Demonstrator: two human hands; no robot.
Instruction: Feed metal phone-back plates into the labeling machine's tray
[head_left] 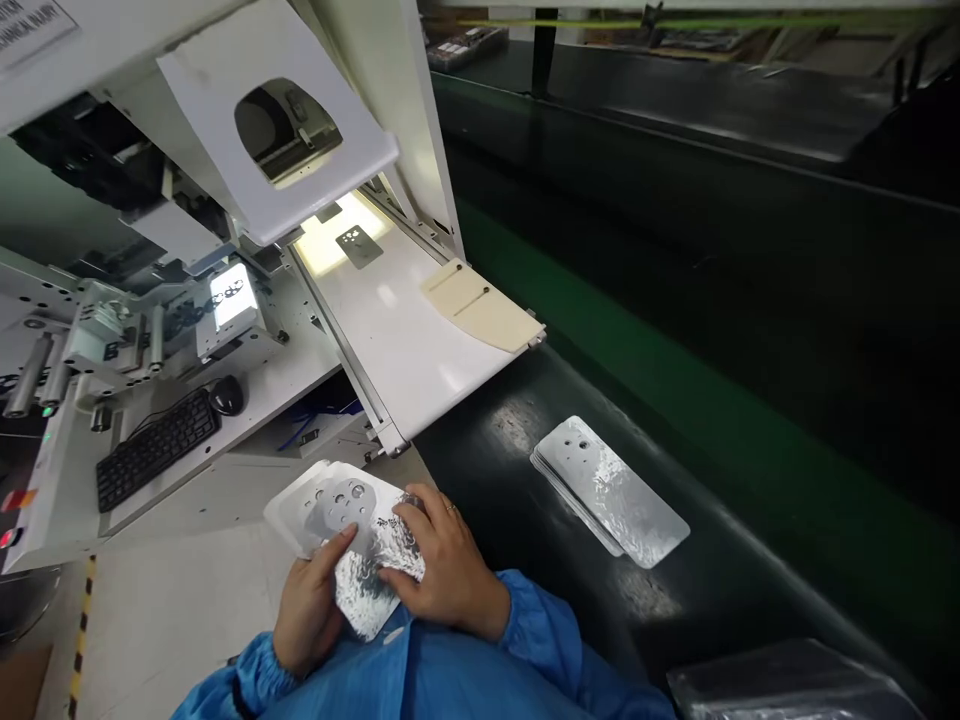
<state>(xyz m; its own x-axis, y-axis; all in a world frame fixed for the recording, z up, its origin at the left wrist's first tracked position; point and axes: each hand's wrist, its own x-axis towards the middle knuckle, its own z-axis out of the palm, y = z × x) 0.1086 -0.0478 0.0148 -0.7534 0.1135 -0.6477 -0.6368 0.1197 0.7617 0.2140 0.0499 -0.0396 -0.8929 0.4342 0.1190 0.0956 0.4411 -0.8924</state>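
Close to my body I hold several thin, shiny silver plates [371, 590] with rounded corners and round holes near one end. They look like phone back panels and are slightly fanned out. My left hand [311, 600] grips their near left side, its thumb on the top face below the holes. My right hand [450, 565] is on the right side, thumb and fingers pressed on the wrinkled, reflective surface. A neat stack of similar silver plates [611, 490] lies on the dark bench to the right of my hands.
A white conveyor [382, 340] carries a small grey plate [360, 247] near a lit area, with a cream guide plate [484, 305] at its side. At left are a keyboard [157, 450], a mouse [226, 395] and machine rollers. A clear plastic bag [787, 685] lies on the bench [517, 430].
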